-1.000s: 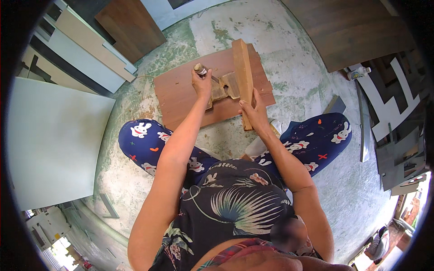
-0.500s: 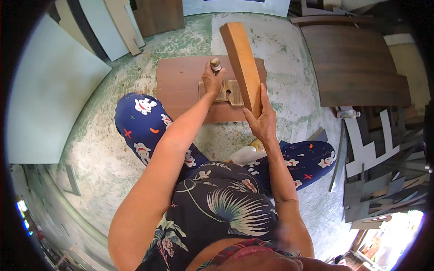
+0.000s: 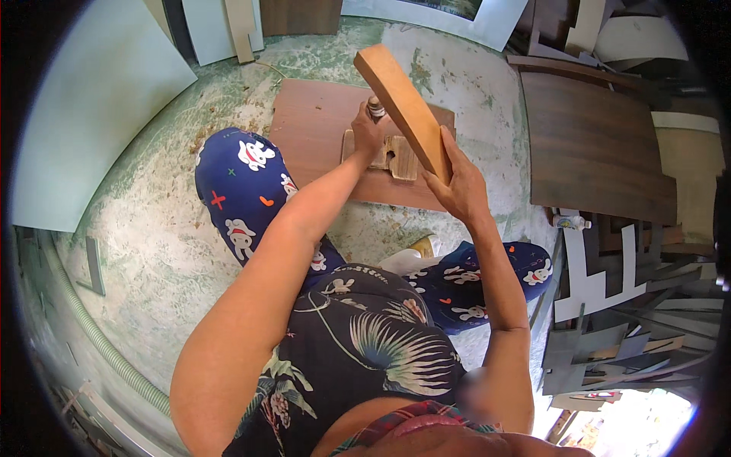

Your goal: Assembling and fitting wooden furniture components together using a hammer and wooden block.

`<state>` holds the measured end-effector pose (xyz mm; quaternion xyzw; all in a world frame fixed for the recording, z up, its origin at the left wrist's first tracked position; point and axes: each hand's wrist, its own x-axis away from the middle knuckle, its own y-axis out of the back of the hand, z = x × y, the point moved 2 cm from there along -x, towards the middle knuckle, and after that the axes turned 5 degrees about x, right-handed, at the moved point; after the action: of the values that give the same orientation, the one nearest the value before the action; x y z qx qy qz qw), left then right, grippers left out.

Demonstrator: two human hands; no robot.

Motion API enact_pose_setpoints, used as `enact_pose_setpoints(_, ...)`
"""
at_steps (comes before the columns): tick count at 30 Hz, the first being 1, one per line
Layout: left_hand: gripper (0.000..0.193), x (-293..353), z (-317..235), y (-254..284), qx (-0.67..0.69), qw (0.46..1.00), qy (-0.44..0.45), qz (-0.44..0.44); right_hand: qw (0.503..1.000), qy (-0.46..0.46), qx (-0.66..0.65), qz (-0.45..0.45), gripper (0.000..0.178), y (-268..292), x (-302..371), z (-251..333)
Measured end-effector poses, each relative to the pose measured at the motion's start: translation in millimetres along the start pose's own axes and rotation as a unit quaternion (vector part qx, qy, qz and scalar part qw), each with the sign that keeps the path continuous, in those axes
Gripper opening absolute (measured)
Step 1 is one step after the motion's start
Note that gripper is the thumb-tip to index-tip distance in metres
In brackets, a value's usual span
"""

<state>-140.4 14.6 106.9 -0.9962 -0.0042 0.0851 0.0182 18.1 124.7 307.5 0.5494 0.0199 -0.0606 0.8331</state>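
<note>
Gripping tool handle [image 3: 375, 107] in left hand [image 3: 368, 135], over notched wood block [image 3: 406, 163] on reddish board [image 3: 304, 126]; gripping timber bar [image 3: 403, 103] in right hand [image 3: 462, 185], raised, angled past block's right side. Looks like steadying handle near bar; calls for firm left grip, controlled bar angle

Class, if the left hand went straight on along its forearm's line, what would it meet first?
The left hand, past the pale-banded round handle it grips, would probably meet the long brown wooden block in the right hand, though the block may be higher.
</note>
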Motion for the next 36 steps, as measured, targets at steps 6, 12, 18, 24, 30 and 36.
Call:
enact_pose_setpoints(6, 0.026, 0, -2, 1, -0.045, 0.997, 0.059, -0.018, 0.995, -0.019, 0.066, 0.067, 0.080, -15, -2, -11)
enact_pose_setpoints(12, 0.024, 4, -12, 1, 0.087, 0.994, 0.018, -0.058, 0.992, -0.047, 0.059, 0.104, 0.079, -21, -10, -11)
enact_pose_setpoints(18, 0.034, -7, 7, 11, -0.030, 0.995, 0.080, -0.052, 1.000, 0.016, -0.025, 0.009, 0.078, -18, -9, -7)
enact_pose_setpoints(24, 0.040, -13, 12, 15, -0.076, 0.980, 0.164, -0.088, 0.993, -0.058, 0.039, 0.095, 0.079, -31, -10, -24)
enact_pose_setpoints(30, 0.041, -12, 4, 12, -0.072, 0.990, 0.113, -0.049, 0.989, -0.087, -0.120, -0.007, 0.076, -3, -1, -30)
enact_pose_setpoints(36, 0.040, 0, -7, 1, -0.070, 0.993, 0.089, -0.031, 0.981, -0.112, -0.151, -0.055, 0.075, 18, 12, -34)
